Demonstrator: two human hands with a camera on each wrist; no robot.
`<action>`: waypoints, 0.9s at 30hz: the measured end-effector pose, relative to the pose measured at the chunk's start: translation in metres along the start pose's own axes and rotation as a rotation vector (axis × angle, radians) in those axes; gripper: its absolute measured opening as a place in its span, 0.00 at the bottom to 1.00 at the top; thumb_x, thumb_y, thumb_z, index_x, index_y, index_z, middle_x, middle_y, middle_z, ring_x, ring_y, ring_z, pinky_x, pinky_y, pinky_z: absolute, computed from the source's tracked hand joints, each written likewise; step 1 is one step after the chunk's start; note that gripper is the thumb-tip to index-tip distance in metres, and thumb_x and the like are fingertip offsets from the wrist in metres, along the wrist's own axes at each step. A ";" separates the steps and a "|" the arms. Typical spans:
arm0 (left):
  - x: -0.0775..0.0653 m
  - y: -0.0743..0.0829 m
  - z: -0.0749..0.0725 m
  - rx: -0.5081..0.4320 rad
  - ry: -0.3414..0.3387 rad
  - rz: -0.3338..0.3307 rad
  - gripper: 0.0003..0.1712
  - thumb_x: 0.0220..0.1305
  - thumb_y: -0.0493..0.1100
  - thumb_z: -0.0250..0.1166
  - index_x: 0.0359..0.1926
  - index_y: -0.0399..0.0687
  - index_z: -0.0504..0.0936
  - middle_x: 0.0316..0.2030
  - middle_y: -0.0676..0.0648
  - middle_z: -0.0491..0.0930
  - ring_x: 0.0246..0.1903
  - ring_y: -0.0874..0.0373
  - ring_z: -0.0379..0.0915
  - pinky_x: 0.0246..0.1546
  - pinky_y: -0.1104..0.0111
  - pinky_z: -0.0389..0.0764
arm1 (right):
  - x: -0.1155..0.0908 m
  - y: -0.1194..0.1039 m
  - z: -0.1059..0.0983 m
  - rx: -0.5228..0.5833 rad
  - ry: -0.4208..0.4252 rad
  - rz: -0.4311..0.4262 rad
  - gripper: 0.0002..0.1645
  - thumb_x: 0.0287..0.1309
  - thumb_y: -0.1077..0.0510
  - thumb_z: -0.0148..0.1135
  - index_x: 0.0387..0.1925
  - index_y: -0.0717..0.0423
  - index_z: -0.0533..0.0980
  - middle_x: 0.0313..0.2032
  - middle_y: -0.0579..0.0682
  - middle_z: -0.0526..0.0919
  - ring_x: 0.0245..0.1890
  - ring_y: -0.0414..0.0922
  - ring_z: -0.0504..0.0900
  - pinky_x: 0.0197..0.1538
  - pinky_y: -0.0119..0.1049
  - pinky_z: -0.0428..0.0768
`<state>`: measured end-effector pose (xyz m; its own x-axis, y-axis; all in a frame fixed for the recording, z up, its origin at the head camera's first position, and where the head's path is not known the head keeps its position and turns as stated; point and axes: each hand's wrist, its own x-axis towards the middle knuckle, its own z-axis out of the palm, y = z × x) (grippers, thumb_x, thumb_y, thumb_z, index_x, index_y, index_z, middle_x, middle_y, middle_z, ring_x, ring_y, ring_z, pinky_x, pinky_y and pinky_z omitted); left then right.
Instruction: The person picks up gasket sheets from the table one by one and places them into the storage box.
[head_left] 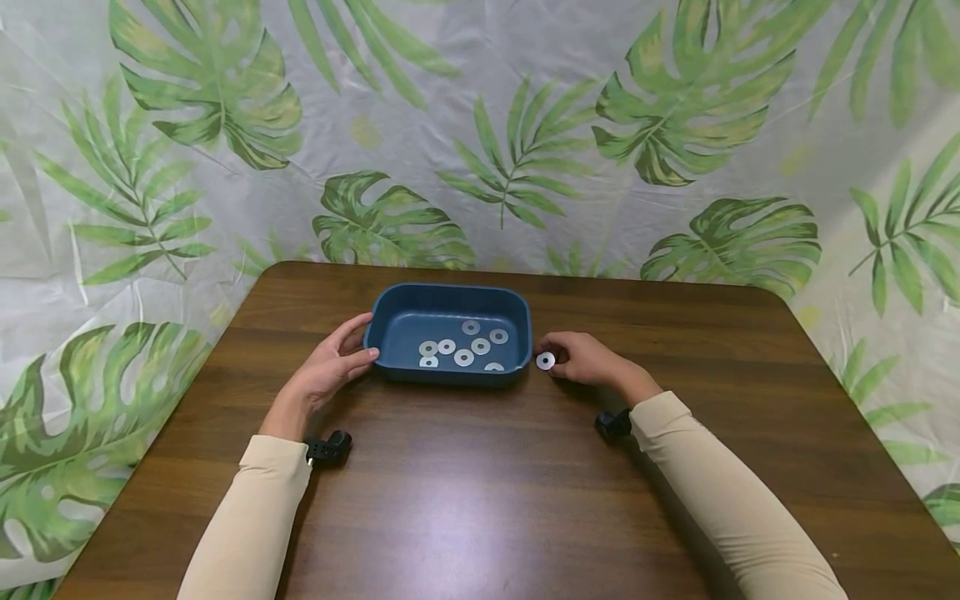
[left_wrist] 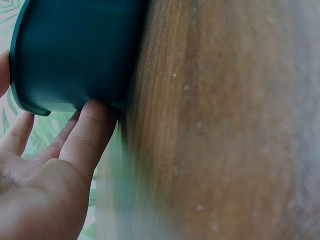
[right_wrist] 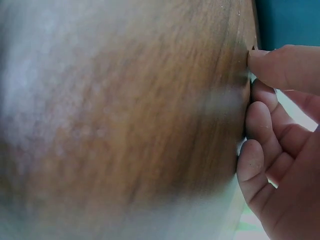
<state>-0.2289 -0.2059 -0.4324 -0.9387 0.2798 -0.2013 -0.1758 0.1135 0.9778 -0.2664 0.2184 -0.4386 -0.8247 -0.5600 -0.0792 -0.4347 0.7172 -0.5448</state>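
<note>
A blue rectangular bin (head_left: 450, 377) stands on the table with several flat metal washers (head_left: 463, 357) scattered over its floor. My left hand (head_left: 330, 367) holds the bin's left end, thumb at the rim near the front corner and fingers against the side. In the left wrist view, fingertips of the left hand (left_wrist: 55, 165) touch the bin's outer wall (left_wrist: 75, 55). Just beyond the bin's right end, my right hand (head_left: 588, 358) pinches one washer (head_left: 545, 361). The right wrist view shows curled fingers of the right hand (right_wrist: 280, 145) low at the tabletop; the washer is hidden there.
The dark wooden table (head_left: 450, 483) extends in front of the bin and to both sides, with light glare near the front. A leaf-patterned cloth (head_left: 525, 125) hangs behind its back edge. Each wrist wears a small black camera (head_left: 330, 448).
</note>
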 end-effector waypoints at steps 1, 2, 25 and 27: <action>0.000 0.000 0.000 -0.001 0.001 0.000 0.42 0.72 0.38 0.58 0.79 0.54 0.48 0.76 0.34 0.51 0.70 0.43 0.59 0.56 0.74 0.76 | 0.000 0.000 0.000 0.000 -0.001 0.001 0.20 0.55 0.66 0.65 0.51 0.59 0.78 0.43 0.54 0.86 0.42 0.46 0.81 0.48 0.41 0.79; 0.000 0.000 0.000 -0.001 0.002 0.001 0.42 0.72 0.38 0.58 0.79 0.54 0.48 0.76 0.34 0.51 0.70 0.43 0.59 0.56 0.75 0.76 | 0.000 0.000 0.000 0.001 -0.001 0.003 0.20 0.55 0.66 0.64 0.51 0.59 0.78 0.43 0.54 0.86 0.42 0.46 0.80 0.48 0.42 0.79; 0.000 0.000 0.000 -0.009 -0.010 0.001 0.42 0.72 0.38 0.58 0.79 0.54 0.47 0.77 0.35 0.49 0.72 0.41 0.55 0.56 0.74 0.75 | -0.002 0.006 -0.012 0.029 0.049 0.036 0.18 0.55 0.64 0.67 0.50 0.60 0.79 0.41 0.55 0.85 0.39 0.46 0.79 0.44 0.38 0.77; -0.001 -0.001 0.000 -0.012 -0.009 0.001 0.42 0.72 0.38 0.58 0.79 0.54 0.47 0.77 0.35 0.48 0.73 0.40 0.55 0.54 0.77 0.75 | -0.003 0.007 -0.016 0.043 0.061 0.038 0.18 0.56 0.64 0.67 0.50 0.61 0.79 0.41 0.55 0.85 0.39 0.46 0.79 0.43 0.37 0.77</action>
<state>-0.2282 -0.2061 -0.4330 -0.9363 0.2883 -0.2006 -0.1784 0.1016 0.9787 -0.2727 0.2313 -0.4287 -0.8612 -0.5058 -0.0500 -0.3882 0.7180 -0.5777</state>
